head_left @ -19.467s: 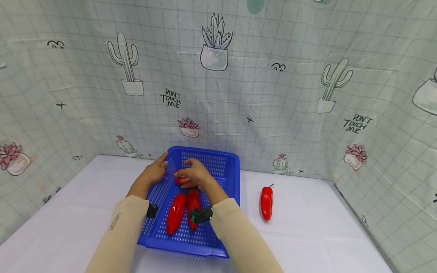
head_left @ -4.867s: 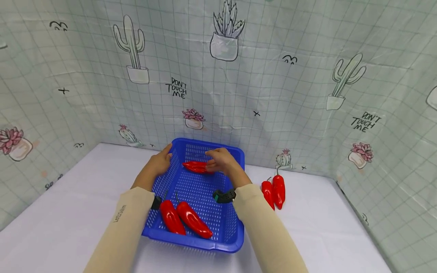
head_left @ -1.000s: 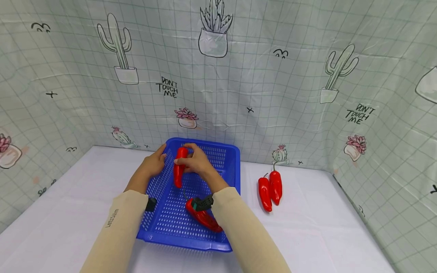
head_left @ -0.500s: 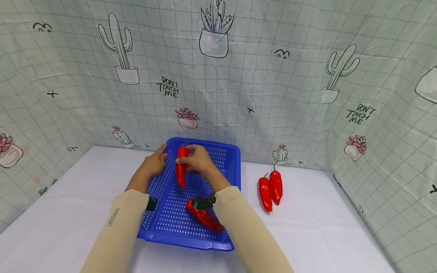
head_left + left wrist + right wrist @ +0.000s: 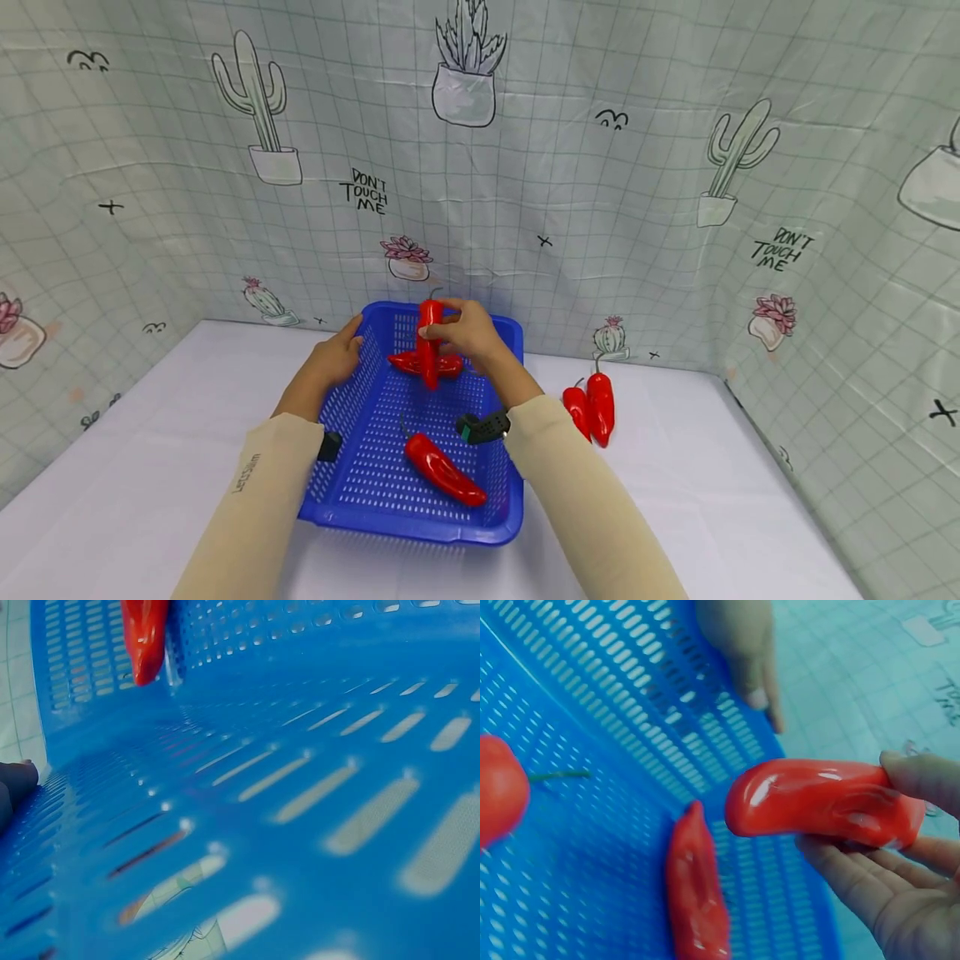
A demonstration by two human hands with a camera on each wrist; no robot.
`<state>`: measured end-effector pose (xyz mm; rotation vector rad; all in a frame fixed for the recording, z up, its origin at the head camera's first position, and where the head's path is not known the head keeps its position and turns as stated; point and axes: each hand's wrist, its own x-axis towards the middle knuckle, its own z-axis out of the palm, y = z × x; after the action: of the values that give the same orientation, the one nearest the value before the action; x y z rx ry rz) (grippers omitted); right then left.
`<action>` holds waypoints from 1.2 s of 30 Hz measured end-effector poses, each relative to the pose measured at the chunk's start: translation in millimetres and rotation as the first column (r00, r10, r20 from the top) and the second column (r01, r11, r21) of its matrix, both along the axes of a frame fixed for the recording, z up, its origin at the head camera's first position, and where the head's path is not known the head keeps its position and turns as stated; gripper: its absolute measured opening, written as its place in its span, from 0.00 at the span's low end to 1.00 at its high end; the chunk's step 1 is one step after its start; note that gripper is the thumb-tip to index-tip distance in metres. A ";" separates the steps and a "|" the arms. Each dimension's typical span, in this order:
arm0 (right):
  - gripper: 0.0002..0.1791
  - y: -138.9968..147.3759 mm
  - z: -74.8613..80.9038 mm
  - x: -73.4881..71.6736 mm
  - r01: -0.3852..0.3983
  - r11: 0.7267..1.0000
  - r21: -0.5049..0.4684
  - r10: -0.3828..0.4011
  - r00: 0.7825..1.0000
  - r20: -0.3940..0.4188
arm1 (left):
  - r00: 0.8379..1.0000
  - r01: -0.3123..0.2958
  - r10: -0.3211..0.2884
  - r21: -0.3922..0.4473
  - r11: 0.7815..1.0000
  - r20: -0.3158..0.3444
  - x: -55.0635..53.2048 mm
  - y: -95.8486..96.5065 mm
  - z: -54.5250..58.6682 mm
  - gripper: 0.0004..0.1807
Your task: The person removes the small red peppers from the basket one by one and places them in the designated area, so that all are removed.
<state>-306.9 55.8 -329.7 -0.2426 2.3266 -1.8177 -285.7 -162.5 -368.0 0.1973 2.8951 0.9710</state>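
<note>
A blue perforated plastic basket [image 5: 420,533] stands on the white table. My left hand [image 5: 334,360] rests on its left rim, thumb toward the inside. Pinched between the thumb and fingers of my right hand [image 5: 472,332] is a red chili pepper [image 5: 429,346], held upright above the basket's far half, stem up. Behind it a second red pepper [image 5: 450,365] lies crosswise on the basket floor. Another red pepper [image 5: 444,472] lies slanted in the near half. In the right wrist view the held pepper [image 5: 810,799] is seen from its tip end.
Two red peppers [image 5: 601,408] lie side by side on the table [image 5: 697,483] to the right of the basket, one partly behind my right sleeve. A cloth with cactus drawings [image 5: 637,192] hangs behind the table and along its sides.
Over the last second my right hand has lifted the pepper and moved it rightward, uncovering the crosswise pepper. Earlier, the tabletop peppers went from one to two. My left hand stays on the rim.
</note>
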 end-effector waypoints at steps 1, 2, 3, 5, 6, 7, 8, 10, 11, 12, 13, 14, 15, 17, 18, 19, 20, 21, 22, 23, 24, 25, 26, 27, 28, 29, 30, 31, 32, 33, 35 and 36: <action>0.37 3.7 2.4 -0.7 -0.011 1.000 -0.007 0.011 1.000 -0.012 | 1.000 -0.002 0.002 0.002 1.000 0.001 -0.3 0.0 -0.1 0.29; 0.37 7.5 4.7 -1.5 -0.022 1.000 -0.010 0.022 0.999 -0.027 | 1.000 -0.003 0.003 0.005 1.000 0.003 -0.7 0.1 -0.2 0.29; 0.37 11.4 7.4 -1.9 -0.027 1.000 -0.010 0.027 0.999 -0.040 | 1.000 -0.003 0.003 0.005 1.000 0.006 -0.4 0.1 -0.4 0.29; 0.37 19.8 12.8 -2.7 -0.033 0.999 -0.012 0.032 0.997 -0.071 | 1.000 -0.003 0.003 0.007 1.000 0.008 -0.7 0.3 -0.6 0.29; 0.37 24.2 15.7 -2.8 -0.034 0.999 -0.012 0.033 0.996 -0.089 | 1.000 -0.004 0.004 0.008 1.000 0.007 -1.1 0.4 -0.6 0.29; 0.36 28.8 18.2 -3.0 -0.032 0.999 -0.005 0.031 0.994 -0.106 | 1.000 -0.003 0.003 0.008 1.000 0.007 -1.0 0.6 -0.3 0.29; 0.36 33.6 20.6 -3.3 -0.030 1.000 -0.002 0.030 0.992 -0.119 | 1.000 -0.001 0.001 0.006 1.000 0.006 -0.6 0.6 0.0 0.29; 0.35 43.1 24.7 -3.6 -0.031 1.000 0.000 0.031 0.989 -0.142 | 1.000 -0.001 0.001 0.004 1.000 0.003 -0.1 0.4 0.7 0.29; 0.35 47.8 26.4 -3.5 -0.032 0.999 0.004 0.032 0.988 -0.152 | 1.000 -0.001 0.001 0.002 1.000 0.002 0.0 0.2 1.1 0.29; 0.35 52.3 27.9 -3.5 -0.035 0.999 0.006 0.036 0.987 -0.157 | 1.000 -0.001 0.001 0.002 1.000 0.002 0.1 0.1 1.5 0.29; 0.35 56.6 29.1 -3.2 -0.037 0.999 0.009 0.038 0.986 -0.162 | 1.000 -0.001 0.001 0.001 1.000 0.002 0.7 0.1 1.9 0.29; 0.36 60.5 30.2 -2.9 -0.038 0.999 0.009 0.039 0.985 -0.166 | 1.000 0.000 0.000 0.001 1.000 0.002 1.1 0.0 2.2 0.29; 0.36 64.5 31.0 -2.6 -0.036 0.999 0.011 0.037 0.985 -0.170 | 1.000 0.001 -0.001 0.001 1.000 0.002 1.3 0.0 2.5 0.29; 0.36 72.0 32.0 -2.0 -0.031 0.999 0.017 0.034 0.984 -0.177 | 1.000 0.000 0.000 0.001 1.000 0.003 1.0 -0.2 2.7 0.29; 0.36 75.7 32.4 -1.7 -0.029 0.999 0.023 0.032 0.983 -0.179 | 1.000 0.001 -0.001 -0.001 1.000 0.005 1.2 -0.2 2.9 0.29; 0.36 79.1 32.8 -1.4 -0.024 0.999 0.028 0.028 0.983 -0.179 | 1.000 0.002 -0.002 -0.004 1.000 0.004 1.4 -0.4 2.8 0.29; 0.36 82.6 32.8 -1.5 -0.019 1.000 0.024 0.023 0.984 -0.176 | 1.000 0.002 -0.002 -0.006 1.000 0.004 1.3 -0.9 2.5 0.29; 0.37 86.4 32.9 -1.5 -0.015 1.000 0.020 0.018 0.984 -0.176 | 1.000 0.002 -0.002 -0.006 1.000 0.007 1.1 -1.1 2.1 0.29; 0.37 90.1 33.1 -1.4 -0.006 1.000 0.016 0.008 0.984 -0.176 | 1.000 0.002 -0.002 -0.006 1.000 0.008 0.4 -1.4 1.6 0.29; 0.38 93.8 33.5 -1.3 0.006 1.000 0.009 -0.004 0.984 -0.175 | 1.000 0.004 -0.004 -0.006 1.000 0.007 0.1 -1.4 1.2 0.29; 0.38 97.5 33.9 -1.4 0.016 1.000 0.000 -0.015 0.984 -0.176 | 1.000 0.005 -0.005 -0.005 1.000 0.006 0.1 -1.2 1.0 0.29; 0.38 101.1 34.2 -1.6 0.026 1.000 -0.012 -0.028 0.984 -0.177 | 1.000 0.006 -0.006 -0.003 1.000 0.003 -0.5 -1.1 0.5 0.29; 0.38 104.7 34.6 -1.8 0.036 0.999 -0.022 -0.039 0.983 -0.179 | 1.000 0.006 -0.006 -0.002 1.000 0.003 -1.0 -1.0 0.2 0.29; 0.38 107.9 35.1 -1.8 0.045 0.999 -0.027 -0.049 0.982 -0.182 | 1.000 0.006 -0.006 -0.002 1.000 0.001 -1.5 -0.8 0.0 0.29; 0.38 110.8 35.4 -1.9 0.053 0.998 -0.027 -0.057 0.981 -0.184 | 1.000 0.006 -0.006 -0.003 1.000 -0.002 -1.8 -0.8 -0.1 0.29; 0.38 113.6 35.7 -2.1 0.058 0.998 -0.024 -0.061 0.981 -0.186 | 1.000 0.006 -0.006 -0.006 1.000 -0.005 -1.7 -0.7 0.1 0.29; 0.38 116.0 35.6 -2.2 0.062 0.998 -0.018 -0.064 0.980 -0.187 | 1.000 0.006 -0.006 -0.009 1.000 -0.009 -1.7 -0.5 0.3 0.29; 0.38 118.3 35.5 -2.4 0.066 0.998 -0.011 -0.067 0.980 -0.189 | 1.000 0.005 -0.005 -0.010 1.000 -0.010 -1.9 -0.4 0.5 0.29; 0.39 120.4 35.2 -2.5 0.069 0.998 -0.004 -0.069 0.979 -0.191 | 1.000 0.004 -0.005 -0.011 1.000 -0.010 -2.1 -0.7 0.7 0.29; 0.39 122.3 35.0 -2.5 0.076 0.997 0.002 -0.074 0.978 -0.193 | 1.000 0.005 -0.005 -0.011 1.000 -0.010 -2.1 -0.8 0.9 0.29; 0.38 126.2 33.9 -2.6 0.087 0.996 0.011 -0.083 0.977 -0.197 | 1.000 0.004 -0.004 -0.009 1.000 -0.010 -2.1 -0.6 1.6 0.29; 0.38 128.0 33.3 -2.7 0.090 0.996 0.012 -0.086 0.976 -0.199 | 1.000 0.004 -0.005 -0.009 1.000 -0.009 -2.1 -0.4 1.8 0.29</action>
<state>-309.5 183.9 -296.4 -0.3370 2.5265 -1.8878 -287.8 -162.9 -366.3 0.2078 2.9050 0.9586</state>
